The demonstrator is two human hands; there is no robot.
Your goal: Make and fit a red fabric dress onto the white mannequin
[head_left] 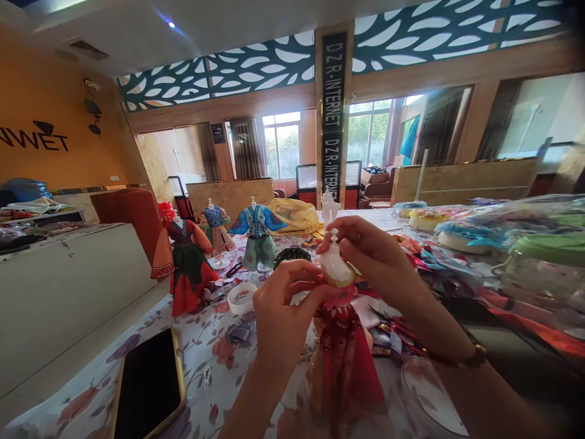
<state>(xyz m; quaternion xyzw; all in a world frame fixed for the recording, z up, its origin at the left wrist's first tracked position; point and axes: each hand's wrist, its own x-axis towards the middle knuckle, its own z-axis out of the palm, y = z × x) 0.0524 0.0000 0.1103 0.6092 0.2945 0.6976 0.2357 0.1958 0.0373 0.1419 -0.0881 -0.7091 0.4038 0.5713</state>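
A miniature dress form (336, 267) with a glossy white torso and knobbed neck stands upright in front of me. It wears a red skirt (347, 360) with a sheer peach part, and a yellowish-green band circles its chest. My left hand (289, 305) pinches at the band's left side, thumb and fingers closed against the form. From the right, my right hand (381, 259) has its fingers closed around the upper torso and neck. Fingertips partly cover the band, so its ends are hidden. Behind the neck rises another white form (329, 207).
Dressed miniature forms in red and green (185, 268), blue (258, 228) and pink-beige (217, 228) stand at left. Nearby are a phone (148, 390), a white ring-shaped container (242, 299), and a black basket (292, 256). Fabric scraps and a green-lidded jar (543, 262) crowd the right.
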